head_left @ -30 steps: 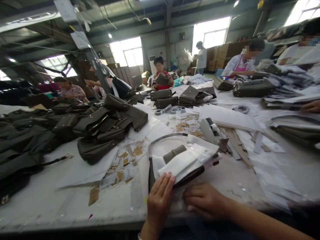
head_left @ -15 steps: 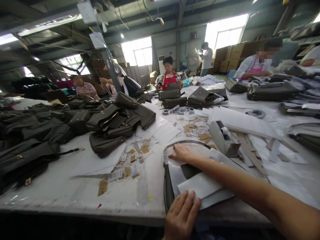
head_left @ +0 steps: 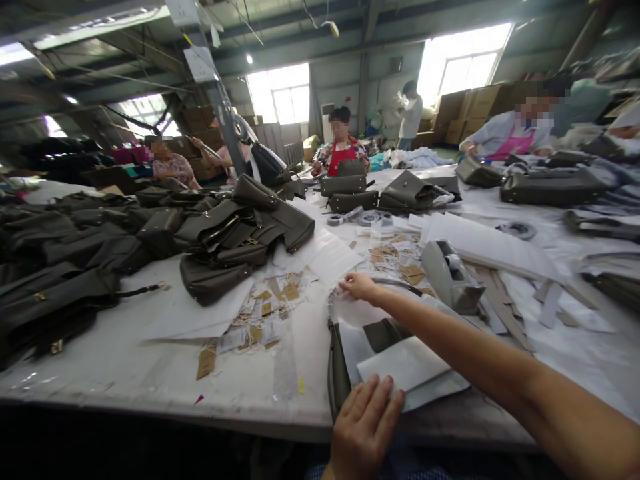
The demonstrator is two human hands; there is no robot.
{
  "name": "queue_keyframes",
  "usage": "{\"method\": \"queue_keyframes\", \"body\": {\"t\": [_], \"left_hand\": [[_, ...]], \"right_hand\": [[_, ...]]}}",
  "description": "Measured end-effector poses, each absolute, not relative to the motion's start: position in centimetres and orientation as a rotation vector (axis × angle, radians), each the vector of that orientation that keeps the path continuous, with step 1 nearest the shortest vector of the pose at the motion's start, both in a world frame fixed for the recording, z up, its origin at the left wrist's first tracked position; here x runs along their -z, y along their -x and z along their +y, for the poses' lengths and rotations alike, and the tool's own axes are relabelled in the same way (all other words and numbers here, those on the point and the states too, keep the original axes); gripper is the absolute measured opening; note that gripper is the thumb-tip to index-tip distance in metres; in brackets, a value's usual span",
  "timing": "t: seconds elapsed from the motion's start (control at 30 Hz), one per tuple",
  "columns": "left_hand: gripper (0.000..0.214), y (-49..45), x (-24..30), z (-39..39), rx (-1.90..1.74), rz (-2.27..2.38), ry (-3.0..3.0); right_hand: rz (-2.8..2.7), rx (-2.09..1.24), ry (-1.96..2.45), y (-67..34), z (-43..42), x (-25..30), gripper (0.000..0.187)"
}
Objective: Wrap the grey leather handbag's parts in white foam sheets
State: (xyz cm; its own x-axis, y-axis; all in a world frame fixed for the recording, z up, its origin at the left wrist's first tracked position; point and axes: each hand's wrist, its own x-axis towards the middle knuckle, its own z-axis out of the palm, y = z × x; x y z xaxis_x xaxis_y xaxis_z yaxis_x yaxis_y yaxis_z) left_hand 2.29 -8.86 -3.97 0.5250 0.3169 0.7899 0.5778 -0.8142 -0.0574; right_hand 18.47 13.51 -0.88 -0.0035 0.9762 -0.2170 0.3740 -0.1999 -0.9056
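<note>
A dark olive handbag (head_left: 340,373) lies on the table's near edge in front of me, with white foam sheets (head_left: 405,363) over it. Its long handle (head_left: 395,283), in a pale wrapping, arches away from me. At the handle's far left bend, my right hand (head_left: 359,287) reaches in from the right with its fingertips pinched together on the wrapped handle. Nearer to me, my left hand (head_left: 367,420) rests its outstretched fingers on the bag's lower edge and the foam; the thumb is hidden.
A grey tape dispenser (head_left: 453,277) stands behind the bag, beside grey strips (head_left: 500,307). Brown paper tags (head_left: 260,313) lie left of it. Dark bags (head_left: 225,233) pile up on the left. Co-workers, one in a red apron (head_left: 343,157), work across the table.
My right hand has moved slightly farther away along the handle, and its spread fingers have drawn together. My left hand stays on the bag. The view has shifted slightly.
</note>
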Motion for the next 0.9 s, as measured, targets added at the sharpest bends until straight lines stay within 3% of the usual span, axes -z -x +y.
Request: {"method": "queue_keyframes", "body": {"t": [0.23, 0.4, 0.47, 0.57, 0.6, 0.77, 0.9], "left_hand": [[0.037, -2.2, 4.2, -8.9, 1.109, -0.784, 2.507], [0.039, -2.4, 4.6, -9.4, 1.094, -0.855, 2.517], [0.039, -2.7, 4.9, -9.9, 1.12, -0.923, 2.504], [0.038, -3.1, 5.3, -10.5, 1.174, -1.034, 2.472], [0.037, -3.1, 5.4, -10.7, 1.191, -1.063, 2.467], [0.027, -2.8, 5.9, -10.6, 1.274, -1.084, 2.521], [0.026, -2.4, 6.1, -10.3, 1.373, -1.164, 2.552]], "right_hand": [[-1.185, -1.255, 1.188, -17.4, 11.9, -3.9, 0.039], [-1.338, -1.201, 1.043, -18.7, 5.0, -6.5, 0.072], [-1.551, -1.078, 1.029, -19.6, 1.4, -6.8, 0.065], [-1.922, -0.832, 0.989, -21.1, -3.7, -6.1, 0.023], [-2.024, -0.758, 0.942, -21.5, -5.1, -5.7, 0.017], [-2.228, -0.601, 0.709, -23.1, -9.4, -2.5, 0.031], [-2.193, -0.558, 0.703, -23.6, -10.7, -0.2, 0.032]]}}
